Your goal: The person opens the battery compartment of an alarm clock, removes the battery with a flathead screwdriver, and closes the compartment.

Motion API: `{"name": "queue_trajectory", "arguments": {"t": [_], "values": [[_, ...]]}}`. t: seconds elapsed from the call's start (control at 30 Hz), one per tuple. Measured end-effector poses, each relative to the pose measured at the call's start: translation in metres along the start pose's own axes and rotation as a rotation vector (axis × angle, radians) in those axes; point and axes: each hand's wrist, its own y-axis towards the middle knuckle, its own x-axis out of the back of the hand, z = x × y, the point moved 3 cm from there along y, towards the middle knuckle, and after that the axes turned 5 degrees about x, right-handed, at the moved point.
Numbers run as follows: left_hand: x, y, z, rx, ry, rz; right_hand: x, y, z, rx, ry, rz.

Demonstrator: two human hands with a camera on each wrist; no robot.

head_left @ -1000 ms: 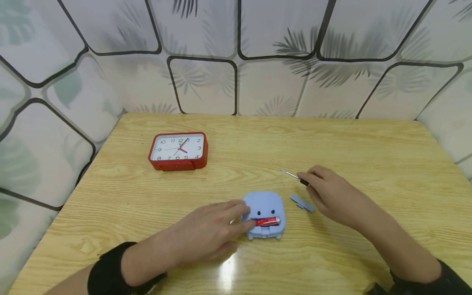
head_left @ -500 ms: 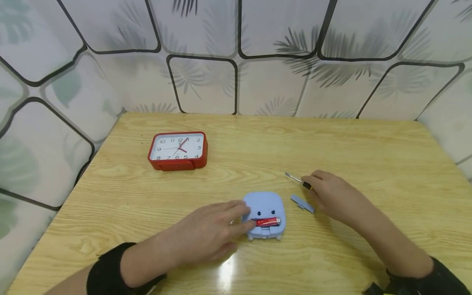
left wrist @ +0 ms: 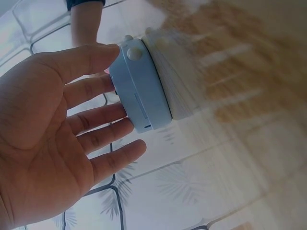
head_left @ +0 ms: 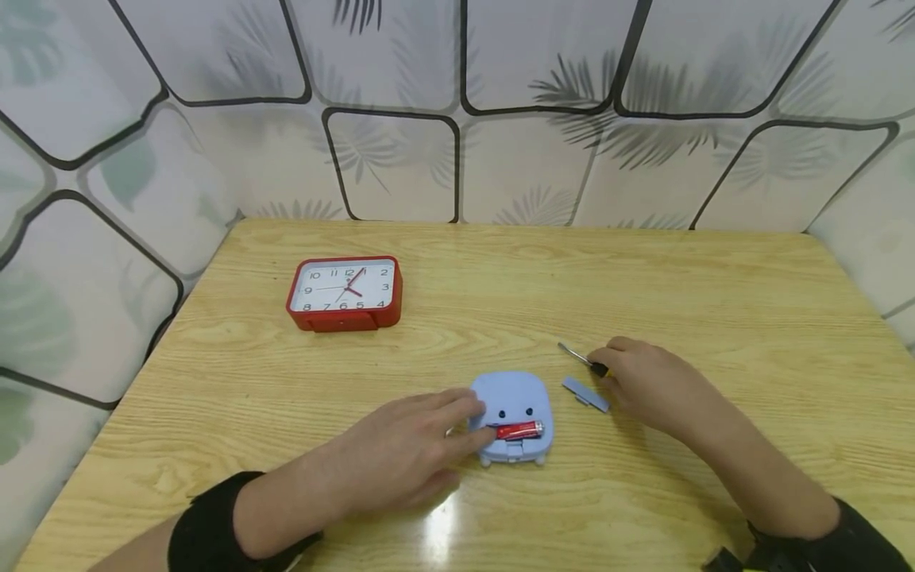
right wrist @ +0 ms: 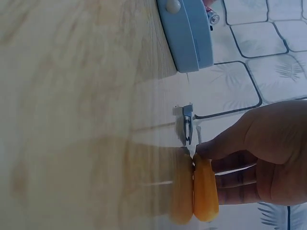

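A small light blue case [head_left: 511,393] with rounded corners, small feet and two dark knobs lies on the table. A red battery [head_left: 519,430] sits in its uncovered slot. My left hand [head_left: 403,445] has extended fingers touching the case's left side, the index fingertip at the battery's left end. In the left wrist view, the fingertips meet the blue case [left wrist: 141,86]. To the right, my right hand [head_left: 646,385] pinches a screwdriver [head_left: 599,369], its metal shaft pointing up and left. The right wrist view shows its orange handle [right wrist: 206,191] low at the tabletop.
A small blue battery cover [head_left: 586,395] lies between the case and my right hand. Toward the back left is a red clock [head_left: 345,292] with a white dial. Behind the wooden table [head_left: 500,302] rises a patterned wall covering [head_left: 529,167].
My right hand has come down a little toward me and to the right with the screwdriver, closer to the tabletop. The left hand and the blue case have stayed put.
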Motion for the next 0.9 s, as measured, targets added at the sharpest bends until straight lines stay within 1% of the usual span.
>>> {"name": "queue_trajectory", "arguments": {"t": [0.13, 0.27, 0.4, 0.5, 0.6, 0.8, 0.9], "values": [[0.0, 0.0, 0.0, 0.001, -0.002, -0.002, 0.0, -0.001, 0.0, -0.004, -0.001, 0.005], [-0.001, 0.0, 0.0, 0.0, -0.002, -0.005, 0.002, -0.002, 0.003, 0.004, -0.026, -0.005], [-0.001, 0.0, 0.0, -0.007, 0.0, -0.018, 0.005, -0.004, 0.006, 0.023, -0.062, -0.037], [-0.001, 0.0, 0.0, -0.013, 0.003, -0.028, 0.009, -0.006, 0.013, 0.056, -0.069, -0.083], [-0.001, 0.001, 0.0, -0.015, 0.006, -0.03, 0.012, -0.008, 0.024, 0.127, -0.051, -0.145], [-0.001, 0.001, 0.0, -0.017, 0.015, -0.026, 0.016, -0.014, 0.05, 0.319, 0.017, -0.282], [-0.001, 0.001, 0.0, -0.017, 0.014, -0.019, 0.014, -0.016, 0.058, 0.372, 0.036, -0.315]]}}
